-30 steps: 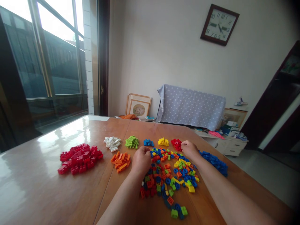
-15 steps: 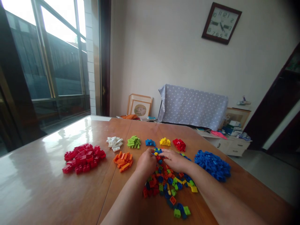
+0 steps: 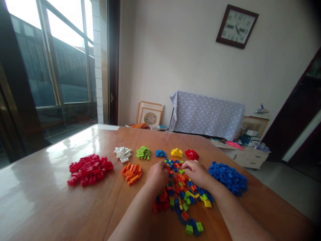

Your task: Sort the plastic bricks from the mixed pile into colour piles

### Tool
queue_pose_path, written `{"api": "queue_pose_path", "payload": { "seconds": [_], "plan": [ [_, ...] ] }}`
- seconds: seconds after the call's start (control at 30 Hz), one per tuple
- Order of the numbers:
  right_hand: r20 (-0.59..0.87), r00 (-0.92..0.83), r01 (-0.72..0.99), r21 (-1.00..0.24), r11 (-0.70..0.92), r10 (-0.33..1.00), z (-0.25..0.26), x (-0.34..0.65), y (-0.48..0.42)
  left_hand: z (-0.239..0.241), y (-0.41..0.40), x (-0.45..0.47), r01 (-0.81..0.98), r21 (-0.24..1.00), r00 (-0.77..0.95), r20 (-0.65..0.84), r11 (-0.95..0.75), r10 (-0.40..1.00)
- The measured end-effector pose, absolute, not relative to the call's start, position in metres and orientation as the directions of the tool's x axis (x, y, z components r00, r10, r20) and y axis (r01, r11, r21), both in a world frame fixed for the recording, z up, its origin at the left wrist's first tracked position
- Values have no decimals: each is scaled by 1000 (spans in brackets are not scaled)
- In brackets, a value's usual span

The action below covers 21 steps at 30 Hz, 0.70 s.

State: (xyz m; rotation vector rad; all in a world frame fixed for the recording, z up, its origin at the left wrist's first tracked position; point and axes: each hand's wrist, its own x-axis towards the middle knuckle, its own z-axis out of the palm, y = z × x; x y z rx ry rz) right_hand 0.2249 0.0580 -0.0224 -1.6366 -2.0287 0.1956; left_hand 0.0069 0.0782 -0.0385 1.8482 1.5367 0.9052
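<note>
A loose heap of mixed toy building bricks [image 3: 182, 193] in red, orange, blue, green and yellow lies on the wooden table in front of me. My left hand [image 3: 157, 174] is at the heap's far left side, fingers curled in and closed; whatever is between their tips is hidden. Across from it, my right hand [image 3: 198, 173] reaches over the heap's right side with thumb and forefinger drawn together. I cannot make out what it pinches. Between the hands lie small blue, orange and green bricks [image 3: 174, 164].
Left of the heap are piles of red bricks [image 3: 91, 169], orange bricks [image 3: 131, 173] and white bricks [image 3: 122, 154]. Behind it sit green bricks [image 3: 143, 152], small blue bricks [image 3: 161, 153], yellow bricks [image 3: 177, 152] and red bricks [image 3: 192, 154]. A large blue pile [image 3: 227, 178] lies right.
My right hand has moved right, away from my left hand, uncovering bricks at the far end of the heap. My left hand has stayed nearly in place.
</note>
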Motion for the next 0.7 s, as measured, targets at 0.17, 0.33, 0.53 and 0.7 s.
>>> {"api": "queue_pose_path", "payload": {
  "seconds": [0.17,0.33,0.53,0.7],
  "plan": [
    [246,-376,816,-369,445,893,-17,219,52,-39,77,7,612,763,151,146,-209,978],
    [285,-265,864,-354,358,921,-21,226,59,-40,77,7,599,776,161,125,-198,979],
    [196,-183,935,-268,232,963,-33,222,67,-40,77,7,591,784,142,131,-190,981],
    [197,-145,940,-279,198,969,-31,222,70,-38,77,6,582,792,124,140,-186,982]
  ]
}}
